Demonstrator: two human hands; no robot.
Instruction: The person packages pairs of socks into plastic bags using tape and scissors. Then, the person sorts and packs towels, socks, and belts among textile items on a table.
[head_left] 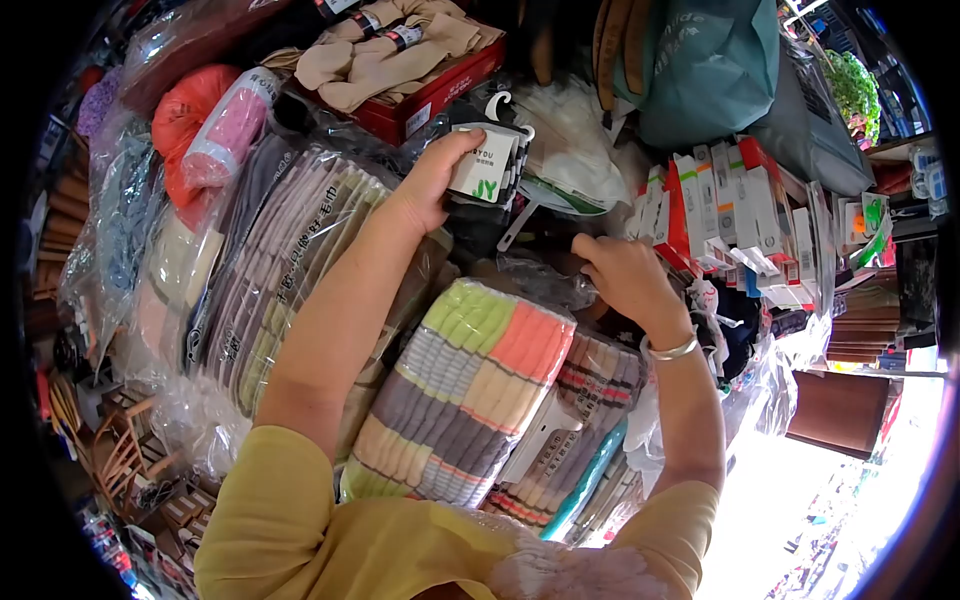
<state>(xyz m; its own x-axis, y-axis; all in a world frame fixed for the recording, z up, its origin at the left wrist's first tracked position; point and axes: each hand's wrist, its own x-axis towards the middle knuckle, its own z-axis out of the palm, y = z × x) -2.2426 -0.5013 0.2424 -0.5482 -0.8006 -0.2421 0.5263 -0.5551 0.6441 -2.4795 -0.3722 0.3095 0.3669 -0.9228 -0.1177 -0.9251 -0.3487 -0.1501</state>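
My left hand (436, 176) is closed on a bundle of carded socks (482, 168), thumb on top. The white card reads "JY" in green, white plastic hooks stick out above it, and black-and-white checked fabric shows at its edge. To the right, my right hand (628, 278), with a bangle at the wrist, has its fingers curled at a dark, crumpled clear plastic bag (545, 280). What those fingers hold, if anything, is hidden. Below and between the hands lies a plastic-wrapped pack of striped towels (465, 390) in green, coral, grey and beige.
Wrapped towel stacks (290, 270) lie to the left. A red box (440, 100) of beige socks sits at the top. Several white and red boxes (730, 210) crowd the right, below a teal bag (710, 80). A pink roll (232, 125) lies at the upper left.
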